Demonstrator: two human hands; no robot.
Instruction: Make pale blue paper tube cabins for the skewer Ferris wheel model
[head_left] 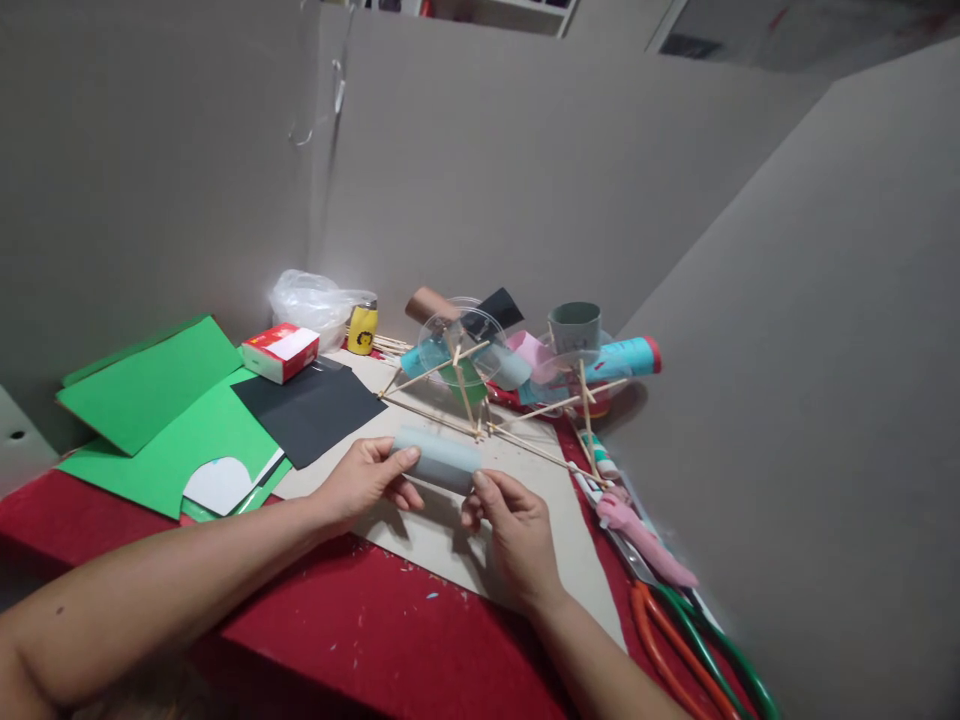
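A pale blue-grey paper tube (439,461) is held level above the white board (540,560). My left hand (375,475) pinches its left end with the thumb on top. At the other end, the thumb and fingers of my right hand (514,515) grip the tube's lower edge. Just beyond the tube stands a frame of thin wooden sticks (431,375) with a clear plastic disc (433,345). Coloured paper tubes, among them a brown one (430,303) and a black one (501,308), sit around the disc.
Green sheets (150,390) and a black sheet (315,405) lie left, with a red-and-white box (280,352) on them. A yellow can (362,328) and plastic bag (311,305) stand behind. Right are a pink glue gun (645,540) and scissors (667,625). Grey walls enclose the red table (360,620).
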